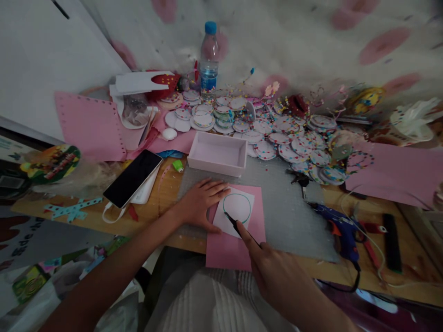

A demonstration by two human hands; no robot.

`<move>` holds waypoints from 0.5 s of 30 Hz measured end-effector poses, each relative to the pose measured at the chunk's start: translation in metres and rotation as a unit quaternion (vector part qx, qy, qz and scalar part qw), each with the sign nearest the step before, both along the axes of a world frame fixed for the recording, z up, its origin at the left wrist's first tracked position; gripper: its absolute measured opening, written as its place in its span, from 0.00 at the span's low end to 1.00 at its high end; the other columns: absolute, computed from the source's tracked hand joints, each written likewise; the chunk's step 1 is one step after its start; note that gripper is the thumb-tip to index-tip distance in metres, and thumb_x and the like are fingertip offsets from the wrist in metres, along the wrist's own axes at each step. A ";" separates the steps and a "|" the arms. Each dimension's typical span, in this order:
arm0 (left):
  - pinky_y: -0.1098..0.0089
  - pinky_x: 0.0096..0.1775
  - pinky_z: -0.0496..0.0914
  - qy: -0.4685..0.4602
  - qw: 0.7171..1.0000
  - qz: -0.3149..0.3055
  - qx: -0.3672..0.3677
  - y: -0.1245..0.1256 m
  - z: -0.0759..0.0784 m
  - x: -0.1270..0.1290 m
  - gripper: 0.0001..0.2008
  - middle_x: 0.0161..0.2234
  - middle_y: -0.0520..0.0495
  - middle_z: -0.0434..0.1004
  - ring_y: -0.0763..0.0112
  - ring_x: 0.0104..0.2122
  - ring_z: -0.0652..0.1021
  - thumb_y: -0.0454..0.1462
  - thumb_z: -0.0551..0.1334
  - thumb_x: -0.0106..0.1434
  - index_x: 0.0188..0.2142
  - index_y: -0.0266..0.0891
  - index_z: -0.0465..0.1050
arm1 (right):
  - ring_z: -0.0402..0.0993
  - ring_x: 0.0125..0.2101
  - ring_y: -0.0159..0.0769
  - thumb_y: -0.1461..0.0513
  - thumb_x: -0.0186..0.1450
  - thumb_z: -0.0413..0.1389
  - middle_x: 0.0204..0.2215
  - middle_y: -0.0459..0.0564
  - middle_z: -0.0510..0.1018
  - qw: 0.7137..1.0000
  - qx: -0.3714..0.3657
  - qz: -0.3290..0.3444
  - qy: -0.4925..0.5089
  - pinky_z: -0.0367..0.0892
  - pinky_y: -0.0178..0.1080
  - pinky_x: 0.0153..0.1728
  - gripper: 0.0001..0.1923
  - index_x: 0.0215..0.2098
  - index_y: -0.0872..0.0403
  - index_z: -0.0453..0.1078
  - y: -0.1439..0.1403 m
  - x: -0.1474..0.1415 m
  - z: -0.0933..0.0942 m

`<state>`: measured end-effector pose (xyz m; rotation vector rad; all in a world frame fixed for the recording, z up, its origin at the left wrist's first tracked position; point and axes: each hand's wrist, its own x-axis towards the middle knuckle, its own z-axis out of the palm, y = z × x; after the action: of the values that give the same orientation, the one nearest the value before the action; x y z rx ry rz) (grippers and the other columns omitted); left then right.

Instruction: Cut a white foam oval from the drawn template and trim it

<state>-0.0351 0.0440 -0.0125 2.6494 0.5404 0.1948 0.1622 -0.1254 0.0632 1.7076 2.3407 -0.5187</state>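
Nearest the viewer, the right hand (273,265) kept a closed grip on a thin dark pen (238,227), its tip touching a white paper square with a green drawn circle (234,210); that square lay on a pink paper sheet (228,249) at the wooden table's (162,203) near edge; the left hand (200,203), open and flat, pressed the square's left side; just beyond sat an empty white cardboard box (217,154); left of it lay a black smartphone (132,177); farther back spread many round decorated paper discs (277,133); behind them stood a clear plastic water bottle with a blue cap (209,62).

Head cam — looks down, close.
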 end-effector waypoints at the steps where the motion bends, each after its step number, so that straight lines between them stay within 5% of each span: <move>1: 0.52 0.63 0.45 0.001 1.000 -0.001 -0.002 0.000 0.000 0.000 0.54 0.66 0.38 0.53 0.49 0.63 0.58 0.65 0.59 0.48 0.65 0.36 0.52 | 0.75 0.19 0.35 0.74 0.53 0.46 0.25 0.48 0.78 1.000 0.006 0.000 0.002 0.55 0.33 0.17 0.47 0.69 0.60 0.34 -0.002 0.001 -0.001; 15: 0.52 0.63 0.44 0.003 1.000 -0.009 -0.002 0.001 0.001 0.000 0.53 0.66 0.37 0.52 0.50 0.64 0.57 0.64 0.59 0.49 0.66 0.36 0.50 | 0.76 0.20 0.37 0.73 0.54 0.47 0.26 0.46 0.80 0.999 0.005 0.045 -0.016 0.42 0.38 0.18 0.45 0.69 0.56 0.38 0.006 0.026 0.009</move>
<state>-0.0347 0.0445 -0.0114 2.6514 0.5186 0.1809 0.1884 -0.1191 0.0720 1.5930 2.3884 -0.4601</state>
